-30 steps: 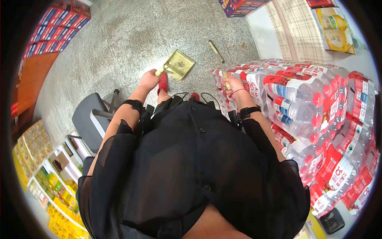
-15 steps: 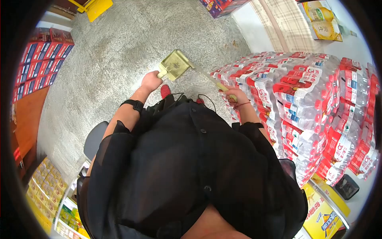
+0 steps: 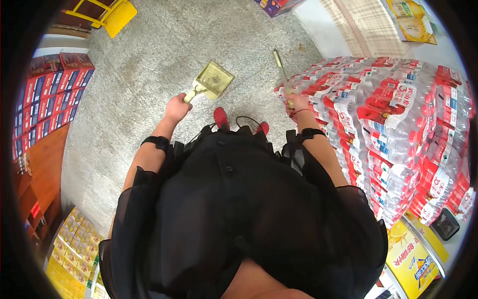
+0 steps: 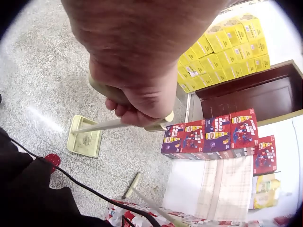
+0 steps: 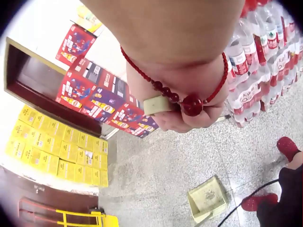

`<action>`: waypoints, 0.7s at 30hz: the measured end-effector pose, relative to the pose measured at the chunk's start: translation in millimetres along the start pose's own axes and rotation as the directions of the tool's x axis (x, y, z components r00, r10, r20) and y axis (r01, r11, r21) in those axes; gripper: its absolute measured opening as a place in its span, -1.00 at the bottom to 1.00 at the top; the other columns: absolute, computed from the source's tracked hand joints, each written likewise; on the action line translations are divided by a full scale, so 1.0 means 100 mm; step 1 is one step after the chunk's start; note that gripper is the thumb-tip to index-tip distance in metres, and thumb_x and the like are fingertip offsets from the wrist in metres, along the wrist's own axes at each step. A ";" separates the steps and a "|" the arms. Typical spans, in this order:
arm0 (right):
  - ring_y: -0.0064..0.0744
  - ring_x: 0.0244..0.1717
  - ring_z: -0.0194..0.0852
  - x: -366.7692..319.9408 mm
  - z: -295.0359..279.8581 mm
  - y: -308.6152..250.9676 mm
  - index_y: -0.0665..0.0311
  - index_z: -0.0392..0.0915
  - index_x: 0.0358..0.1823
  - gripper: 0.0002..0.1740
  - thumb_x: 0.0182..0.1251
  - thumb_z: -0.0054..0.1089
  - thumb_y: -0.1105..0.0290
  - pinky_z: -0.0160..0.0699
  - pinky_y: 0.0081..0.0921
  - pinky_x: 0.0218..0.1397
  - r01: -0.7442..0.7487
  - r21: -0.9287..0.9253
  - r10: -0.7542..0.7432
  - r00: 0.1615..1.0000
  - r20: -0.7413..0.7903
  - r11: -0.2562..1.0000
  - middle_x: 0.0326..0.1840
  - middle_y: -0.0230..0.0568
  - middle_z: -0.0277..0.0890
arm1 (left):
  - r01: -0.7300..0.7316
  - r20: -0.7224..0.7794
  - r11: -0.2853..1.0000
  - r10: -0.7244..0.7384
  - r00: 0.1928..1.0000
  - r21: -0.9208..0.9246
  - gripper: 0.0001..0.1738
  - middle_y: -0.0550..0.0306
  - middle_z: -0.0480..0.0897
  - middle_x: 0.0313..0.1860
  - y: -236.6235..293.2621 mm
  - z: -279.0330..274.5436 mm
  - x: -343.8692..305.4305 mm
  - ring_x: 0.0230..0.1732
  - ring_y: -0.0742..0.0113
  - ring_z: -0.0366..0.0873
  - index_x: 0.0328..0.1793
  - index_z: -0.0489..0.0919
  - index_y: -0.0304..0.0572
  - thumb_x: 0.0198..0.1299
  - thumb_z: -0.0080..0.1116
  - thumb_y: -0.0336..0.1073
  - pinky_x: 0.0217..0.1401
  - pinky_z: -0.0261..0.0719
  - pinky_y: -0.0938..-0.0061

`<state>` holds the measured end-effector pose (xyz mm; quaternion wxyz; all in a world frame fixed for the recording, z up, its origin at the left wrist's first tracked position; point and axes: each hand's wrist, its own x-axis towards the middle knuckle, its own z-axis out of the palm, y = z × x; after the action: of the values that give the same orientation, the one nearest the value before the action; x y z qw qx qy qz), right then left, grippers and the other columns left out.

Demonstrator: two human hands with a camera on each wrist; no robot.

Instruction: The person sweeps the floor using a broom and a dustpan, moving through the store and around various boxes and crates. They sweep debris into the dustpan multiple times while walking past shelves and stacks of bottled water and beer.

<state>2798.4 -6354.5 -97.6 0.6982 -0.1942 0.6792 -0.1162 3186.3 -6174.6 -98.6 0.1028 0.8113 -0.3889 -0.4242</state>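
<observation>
My left hand [image 3: 177, 107] grips the handle of a pale yellow-green dustpan [image 3: 214, 79], whose pan rests on the speckled floor ahead of my red shoes [image 3: 220, 117]. In the left wrist view the fingers of that hand [image 4: 142, 101] curl round the handle, with the dustpan [image 4: 85, 142] below. My right hand [image 3: 298, 103], with a red bead bracelet, grips the thin handle of a broom [image 3: 280, 67] that points away beside the water packs. From the right wrist camera the right hand [image 5: 189, 111] is wrapped round the handle end [image 5: 158, 105], and the dustpan [image 5: 208, 196] lies on the floor.
Stacked shrink-wrapped packs of water bottles [image 3: 398, 114] with red labels fill the right side, close to my right arm. Red boxes [image 3: 50, 84] line the left wall, yellow boxes [image 3: 69, 244] sit at lower left, and a yellow cart [image 3: 107, 12] stands far left.
Half a second ago the broom's far end was at the dustpan; it has swung right and away, and now points along the water packs. The left hand still holds the dustpan.
</observation>
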 end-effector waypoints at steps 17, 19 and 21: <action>-0.70 -0.79 0.09 -0.70 0.15 -0.43 0.19 0.39 0.12 -0.47 0.02 0.13 0.44 -0.04 -0.71 -0.79 0.011 -0.143 0.024 0.971 0.239 0.990 -0.60 -0.40 0.32 | 0.017 0.018 1.000 -0.017 1.000 -0.022 -0.63 -0.17 0.61 -0.28 0.18 -0.08 0.42 -0.17 -0.09 0.54 -0.19 0.55 -0.15 -0.22 0.14 -0.24 -0.07 0.47 0.20; -0.71 -0.79 0.07 -0.63 0.10 -0.58 0.20 0.41 0.08 -0.51 0.02 0.13 0.44 -0.06 -0.71 -0.80 0.035 -0.115 -0.008 0.974 0.227 0.993 -0.60 -0.40 0.32 | 0.002 -0.035 0.999 -0.004 0.999 -0.040 -0.64 -0.19 0.60 -0.30 0.21 -0.11 0.48 -0.18 -0.11 0.55 -0.21 0.55 -0.17 -0.23 0.14 -0.25 -0.08 0.47 0.20; -0.69 -0.80 0.03 -0.43 0.03 -0.76 0.17 0.43 -0.04 -0.61 0.01 0.10 0.44 -0.07 -0.70 -0.81 0.061 -0.065 -0.050 0.985 0.163 0.996 -0.62 -0.41 0.30 | 0.017 -0.057 0.999 -0.019 0.998 -0.045 -0.65 -0.20 0.60 -0.31 0.28 -0.15 0.55 -0.19 -0.10 0.55 -0.22 0.55 -0.18 -0.24 0.14 -0.25 -0.09 0.47 0.20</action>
<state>2807.1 -6403.7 -26.6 0.7400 -0.2460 0.6186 -0.0959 3201.2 -6235.6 -109.1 0.1279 0.8241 -0.3689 -0.4103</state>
